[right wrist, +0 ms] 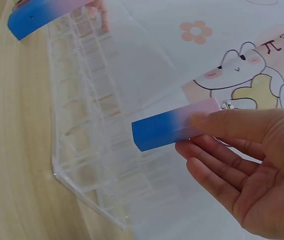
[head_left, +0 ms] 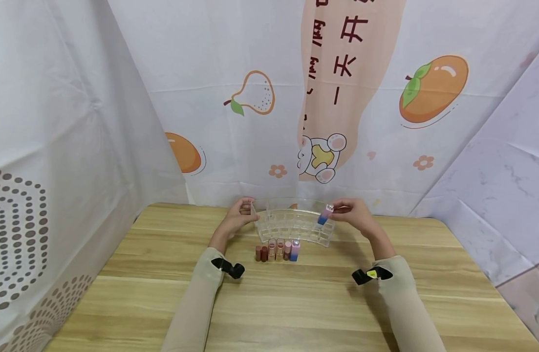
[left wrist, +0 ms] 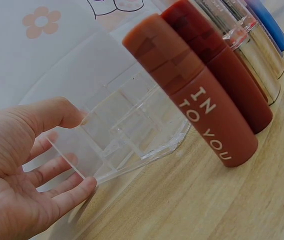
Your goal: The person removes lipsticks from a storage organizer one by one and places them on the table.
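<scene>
A clear stepped lipstick organizer (head_left: pixel 291 229) with many small compartments stands at the back of the table. At its left end my left hand (head_left: pixel 239 215) grips the side wall, thumb on the inner side and fingers outside, as the left wrist view shows. Between thumb and fingers, my right hand (head_left: pixel 354 213) pinches a pink-and-blue lipstick (right wrist: pixel 174 124), tilted above the organizer's right end. In front of the organizer several tubes stand in a row: a brown lip tube (left wrist: pixel 194 95), a dark red one (left wrist: pixel 227 70), gold-based clear-capped lipsticks (head_left: pixel 275 250), a pink-capped one (head_left: pixel 288 250) and another pink-and-blue lipstick (head_left: pixel 295 251).
The wooden table (head_left: pixel 295 303) extends toward me and to both sides. Behind it hangs a white printed curtain (head_left: pixel 234 146), close to the organizer's back. Wrist cameras (head_left: pixel 231 269) are strapped at both sleeves.
</scene>
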`<state>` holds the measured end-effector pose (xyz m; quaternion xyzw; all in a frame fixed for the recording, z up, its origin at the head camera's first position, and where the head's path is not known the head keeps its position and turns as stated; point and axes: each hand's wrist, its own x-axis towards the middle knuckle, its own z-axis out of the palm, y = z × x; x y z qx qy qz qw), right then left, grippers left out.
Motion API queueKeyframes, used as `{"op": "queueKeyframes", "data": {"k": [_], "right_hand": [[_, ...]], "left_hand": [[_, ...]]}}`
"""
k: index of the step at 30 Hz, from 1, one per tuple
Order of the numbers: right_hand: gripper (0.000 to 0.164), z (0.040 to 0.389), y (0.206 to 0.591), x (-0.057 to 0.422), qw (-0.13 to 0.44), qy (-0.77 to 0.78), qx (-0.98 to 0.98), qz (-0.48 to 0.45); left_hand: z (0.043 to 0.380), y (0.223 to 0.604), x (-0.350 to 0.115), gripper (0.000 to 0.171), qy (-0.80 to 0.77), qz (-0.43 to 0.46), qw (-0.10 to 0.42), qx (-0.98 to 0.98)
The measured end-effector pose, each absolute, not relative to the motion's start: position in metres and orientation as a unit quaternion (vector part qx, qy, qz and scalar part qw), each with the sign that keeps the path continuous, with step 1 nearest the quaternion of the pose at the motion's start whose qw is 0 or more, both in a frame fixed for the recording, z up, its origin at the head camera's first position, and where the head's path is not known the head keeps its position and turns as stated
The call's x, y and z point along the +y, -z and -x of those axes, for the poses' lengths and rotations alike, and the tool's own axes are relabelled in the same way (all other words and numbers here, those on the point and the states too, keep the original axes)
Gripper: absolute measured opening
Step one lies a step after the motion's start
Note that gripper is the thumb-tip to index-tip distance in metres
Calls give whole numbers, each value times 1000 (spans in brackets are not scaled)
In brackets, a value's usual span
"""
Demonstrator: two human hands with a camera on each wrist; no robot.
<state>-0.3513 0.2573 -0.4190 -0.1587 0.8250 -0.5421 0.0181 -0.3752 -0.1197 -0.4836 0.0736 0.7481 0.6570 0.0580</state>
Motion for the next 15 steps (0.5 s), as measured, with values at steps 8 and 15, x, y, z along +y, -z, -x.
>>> {"op": "queueKeyframes", "data": {"k": [8,15], "right_hand": [[38,349,409,267,33,547,822,155],[40,344,401,275,45,549,818,167]], "left_hand": [[377,484,-121,64,-665,-78,68,740],[378,487,-121,64,-662,-73,64,744]]}}
